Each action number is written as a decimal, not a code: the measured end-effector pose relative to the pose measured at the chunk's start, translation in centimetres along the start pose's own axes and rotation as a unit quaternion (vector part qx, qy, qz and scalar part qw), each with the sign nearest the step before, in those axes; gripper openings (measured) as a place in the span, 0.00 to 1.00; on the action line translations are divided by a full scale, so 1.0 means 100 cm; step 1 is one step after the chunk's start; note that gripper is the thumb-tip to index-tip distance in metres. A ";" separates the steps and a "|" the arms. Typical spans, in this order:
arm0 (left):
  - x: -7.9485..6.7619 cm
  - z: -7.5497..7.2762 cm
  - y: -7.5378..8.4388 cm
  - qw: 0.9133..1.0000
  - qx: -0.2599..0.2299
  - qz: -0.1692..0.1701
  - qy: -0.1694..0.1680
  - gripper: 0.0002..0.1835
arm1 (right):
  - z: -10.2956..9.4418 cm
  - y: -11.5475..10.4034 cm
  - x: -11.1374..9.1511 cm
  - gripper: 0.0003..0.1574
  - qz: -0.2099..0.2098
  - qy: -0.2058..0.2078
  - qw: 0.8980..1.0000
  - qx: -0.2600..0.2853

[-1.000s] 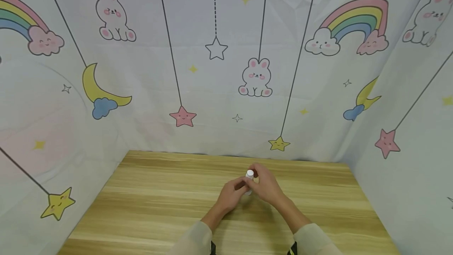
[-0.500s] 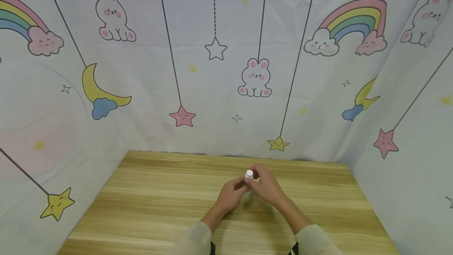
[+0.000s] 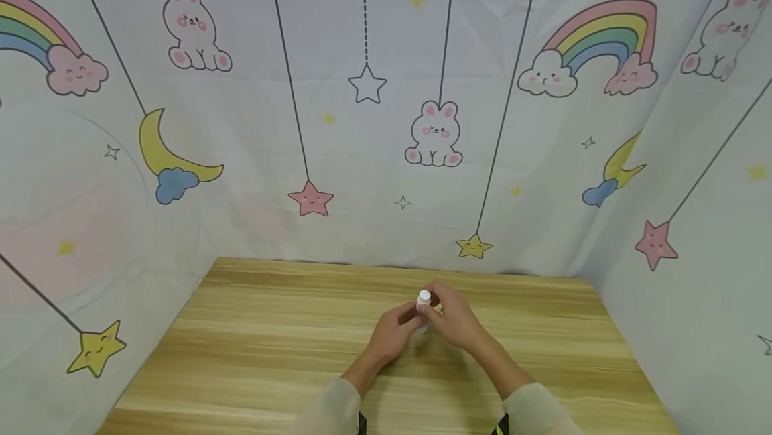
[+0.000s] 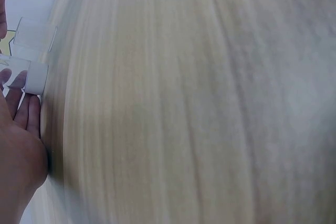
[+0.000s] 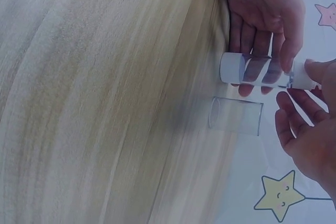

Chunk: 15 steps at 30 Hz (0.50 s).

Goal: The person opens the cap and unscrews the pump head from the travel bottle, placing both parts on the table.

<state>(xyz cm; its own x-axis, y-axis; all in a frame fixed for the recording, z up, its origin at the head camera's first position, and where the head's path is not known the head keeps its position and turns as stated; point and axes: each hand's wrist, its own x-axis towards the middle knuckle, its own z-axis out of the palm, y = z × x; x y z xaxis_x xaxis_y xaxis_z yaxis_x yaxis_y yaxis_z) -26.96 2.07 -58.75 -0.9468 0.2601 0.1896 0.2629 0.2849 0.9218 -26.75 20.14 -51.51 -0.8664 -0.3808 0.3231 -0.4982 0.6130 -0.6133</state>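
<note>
A small clear bottle (image 5: 266,72) with a white base (image 5: 231,68) and a white top (image 3: 425,295) stands upright between my hands. My left hand (image 3: 393,333) holds its clear body, fingers behind it and thumb across the front; these fingers (image 4: 32,114) also show beside the white base in the left wrist view. My right hand (image 3: 455,318) pinches the white top between thumb and fingers, its other fingers (image 5: 286,127) loosely bent. A clear, open cylinder (image 5: 236,116) like a cover stands close beside the bottle, hidden behind my right hand in the head view.
The wood-grain table (image 3: 289,328) spreads around both hands. White cloth (image 3: 362,234) printed with stars, rabbits and rainbows hangs along the back and both sides.
</note>
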 end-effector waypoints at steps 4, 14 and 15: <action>0.000 0.000 0.001 1.000 -0.001 0.002 0.001 0.23 | 0.000 -0.001 0.001 0.11 -0.002 0.000 1.000 0.010; 0.000 0.000 0.002 1.000 0.001 0.000 0.003 0.22 | 0.000 0.000 0.000 0.12 0.008 -0.001 1.000 0.028; 0.000 0.000 0.002 1.000 0.003 0.000 0.004 0.23 | 0.000 0.000 0.000 0.12 0.009 -0.002 0.999 0.032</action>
<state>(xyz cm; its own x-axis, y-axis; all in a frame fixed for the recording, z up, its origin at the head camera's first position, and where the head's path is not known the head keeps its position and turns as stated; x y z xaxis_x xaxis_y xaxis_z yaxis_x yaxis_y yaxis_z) -26.92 2.10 -58.52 -0.9484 0.2525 0.1916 0.2632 0.2902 0.9201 -26.80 20.16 -51.47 -0.8745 -0.3740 0.3087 -0.4798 0.5745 -0.6632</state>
